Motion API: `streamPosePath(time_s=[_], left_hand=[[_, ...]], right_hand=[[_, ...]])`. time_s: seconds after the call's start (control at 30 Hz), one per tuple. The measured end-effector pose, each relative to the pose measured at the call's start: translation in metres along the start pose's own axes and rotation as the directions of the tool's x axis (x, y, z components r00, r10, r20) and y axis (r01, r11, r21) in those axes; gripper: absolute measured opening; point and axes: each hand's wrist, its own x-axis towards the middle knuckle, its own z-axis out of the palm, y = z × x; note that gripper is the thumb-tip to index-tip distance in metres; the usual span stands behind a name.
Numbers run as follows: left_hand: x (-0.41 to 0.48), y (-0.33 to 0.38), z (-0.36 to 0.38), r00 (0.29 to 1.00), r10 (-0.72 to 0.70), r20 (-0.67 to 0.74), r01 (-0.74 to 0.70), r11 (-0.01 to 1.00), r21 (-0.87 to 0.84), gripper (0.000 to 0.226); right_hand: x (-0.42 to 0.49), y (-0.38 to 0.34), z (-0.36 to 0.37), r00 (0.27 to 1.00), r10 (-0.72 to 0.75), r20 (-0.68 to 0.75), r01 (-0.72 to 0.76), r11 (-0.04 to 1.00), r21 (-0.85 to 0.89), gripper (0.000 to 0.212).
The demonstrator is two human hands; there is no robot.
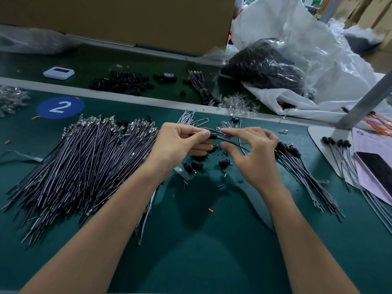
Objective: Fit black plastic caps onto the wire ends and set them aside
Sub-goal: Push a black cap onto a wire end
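My left hand [180, 143] pinches black cap [213, 136] on wire [235, 143] end. Wire runs rightward through spread thumb and forefinger of my right hand [254, 155]; capped pile [301, 166] just beyond.

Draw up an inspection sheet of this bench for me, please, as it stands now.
Surface: green mat, blue disc marked 2.
Job's things: uncapped wires heaped left; loose black caps beneath the hands; capped wires piled right.
Clutter: orange scrap, small offcuts.
Hands: left hand pinches the held wire; right hand brackets it with thumb and forefinger, grip unclear.
Cables: white wire bundle behind the hands; orange wires far right.
Surroundings: cardboard box, plastic bags, tape roll, white device, metal post.
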Motion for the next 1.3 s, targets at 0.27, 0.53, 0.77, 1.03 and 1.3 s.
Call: streamPosePath(time_s=[0.27,0.53,0.77,1.03,1.3], left_hand=[[-0.001,0.000,0.001,0.995,0.022,0.101,-0.034,0.992,0.119,0.010],[0.000,-0.004,-0.001,0.992,0.100,0.083,-0.122,0.931,0.344,0.013],[0.001,-0.001,-0.003,0.965,0.245,-0.091,-0.194,0.906,0.377,0.014],[0.005,0.001,-0.008,0.970,0.112,-0.217,-0.065,0.975,0.213,0.020],[-0.001,0.005,-0.014,0.903,-0.146,0.405,0.051,0.971,0.234,0.030]], right_hand=[[-0.002,-0.005,0.004,0.999,-0.033,-0.006,0.033,0.999,-0.006,0.017],[-0.003,-0.004,0.006,0.999,-0.024,0.034,0.024,1.000,0.016,0.011],[0.004,0.009,-0.007,0.994,0.032,-0.100,-0.042,0.994,-0.103,0.010],[0.014,0.021,-0.026,0.893,0.438,0.098,-0.360,0.569,0.739,0.008],[0.016,0.014,-0.027,0.893,0.331,0.306,-0.309,-0.045,0.950,0.020]])
